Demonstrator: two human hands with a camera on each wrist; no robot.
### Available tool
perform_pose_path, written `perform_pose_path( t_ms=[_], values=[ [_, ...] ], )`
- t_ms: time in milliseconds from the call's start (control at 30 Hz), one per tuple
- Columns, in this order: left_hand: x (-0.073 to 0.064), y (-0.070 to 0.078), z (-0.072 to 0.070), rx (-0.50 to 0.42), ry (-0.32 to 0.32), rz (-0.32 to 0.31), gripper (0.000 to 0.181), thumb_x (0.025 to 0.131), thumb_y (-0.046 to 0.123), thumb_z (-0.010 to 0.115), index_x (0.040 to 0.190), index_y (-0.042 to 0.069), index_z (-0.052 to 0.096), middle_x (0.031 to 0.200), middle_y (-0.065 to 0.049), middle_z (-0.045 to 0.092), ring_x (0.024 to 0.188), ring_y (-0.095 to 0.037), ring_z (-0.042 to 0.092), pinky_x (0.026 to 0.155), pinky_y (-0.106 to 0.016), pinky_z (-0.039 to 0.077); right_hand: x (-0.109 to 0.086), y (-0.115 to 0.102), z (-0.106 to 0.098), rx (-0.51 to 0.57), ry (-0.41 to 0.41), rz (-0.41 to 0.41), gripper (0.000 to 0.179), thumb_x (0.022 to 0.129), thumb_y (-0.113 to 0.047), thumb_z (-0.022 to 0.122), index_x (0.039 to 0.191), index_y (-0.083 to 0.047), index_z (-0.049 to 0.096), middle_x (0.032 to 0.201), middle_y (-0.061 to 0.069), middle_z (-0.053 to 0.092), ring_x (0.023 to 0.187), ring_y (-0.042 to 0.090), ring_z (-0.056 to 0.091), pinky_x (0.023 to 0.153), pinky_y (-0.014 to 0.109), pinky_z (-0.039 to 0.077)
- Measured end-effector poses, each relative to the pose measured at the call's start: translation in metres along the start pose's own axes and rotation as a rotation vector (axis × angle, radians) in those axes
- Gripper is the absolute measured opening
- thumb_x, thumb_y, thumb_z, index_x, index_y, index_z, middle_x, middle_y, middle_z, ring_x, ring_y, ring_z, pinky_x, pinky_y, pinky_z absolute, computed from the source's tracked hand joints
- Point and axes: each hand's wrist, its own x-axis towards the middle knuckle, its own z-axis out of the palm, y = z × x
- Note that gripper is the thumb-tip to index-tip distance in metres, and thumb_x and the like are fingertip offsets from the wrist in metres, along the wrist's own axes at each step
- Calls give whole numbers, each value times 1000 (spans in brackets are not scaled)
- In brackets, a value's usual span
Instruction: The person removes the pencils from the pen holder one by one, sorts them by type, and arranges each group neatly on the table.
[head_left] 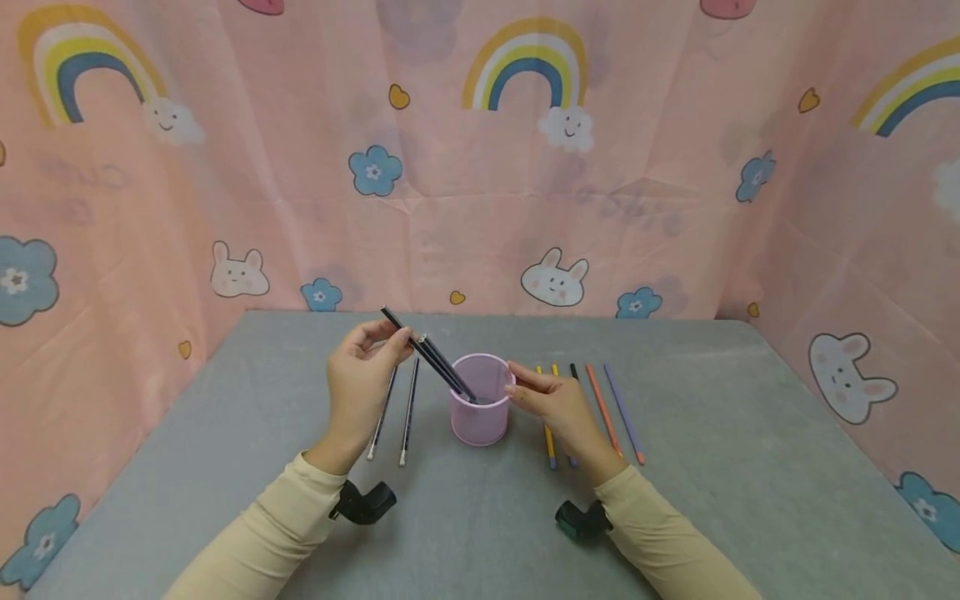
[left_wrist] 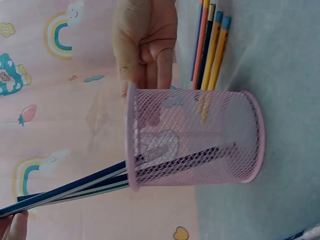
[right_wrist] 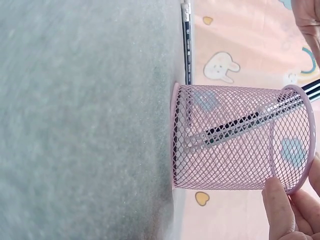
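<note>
A pink mesh pencil cup (head_left: 478,427) stands upright on the grey table. My left hand (head_left: 358,400), at the cup's left, pinches a dark striped pencil (left_wrist: 75,184) near its upper end. That pencil slants down over the rim, its white eraser end just inside the cup in the left wrist view. Other dark pencils (right_wrist: 227,131) lean inside, eraser ends down near the bottom, seen through the mesh. On the opposite side my right hand (head_left: 566,410) grips the cup's rim, with a fingertip (right_wrist: 274,187) against the outer mesh.
Two dark pencils with white erasers (head_left: 408,417) lie left of the cup, partly behind my left hand. To the right lie yellow pencils (head_left: 549,442), a black one (head_left: 573,372), an orange one (head_left: 602,404) and a purple one (head_left: 622,408). A pink patterned cloth (head_left: 450,233) hangs behind the table.
</note>
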Motion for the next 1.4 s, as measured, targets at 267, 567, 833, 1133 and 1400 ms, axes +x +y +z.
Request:
perform_pose_path(
  t_ms=[267,567,833,1133,1400],
  values=[
    [5,18,-5,-40,21,87,28,81,14,71,97,-6,61,92,-14,66,82,-19,70,75,-30,55,-1,-2,0,-15,5,-1,46,84,-16,69,126,-6,57,130,9,55,116,20,56,86,26,51],
    [9,31,-11,-111,46,170,23,80,8,71,95,-8,62,90,-9,64,78,-18,70,74,-31,56,0,-1,0,-6,6,6,46,83,-16,70,126,-6,57,130,10,56,115,19,57,86,26,51],
    [13,35,-18,-52,26,181,30,80,13,72,97,-10,63,86,-6,68,78,-18,70,72,-32,56,0,-1,0,-12,0,9,46,84,-16,69,126,-7,57,130,9,55,116,19,56,87,27,50],
    [22,21,-26,143,-24,132,25,82,18,70,100,1,67,93,-12,69,80,-11,69,72,-27,56,0,0,0,-6,-5,1,47,83,-17,70,126,-6,57,131,9,54,118,20,55,87,27,50],
    [34,0,-33,251,-72,64,25,82,20,71,99,2,70,90,-14,71,76,-8,68,69,-24,56,1,-1,1,8,-13,3,46,83,-16,70,126,-5,56,131,10,54,118,21,54,87,27,50]
  ],
)
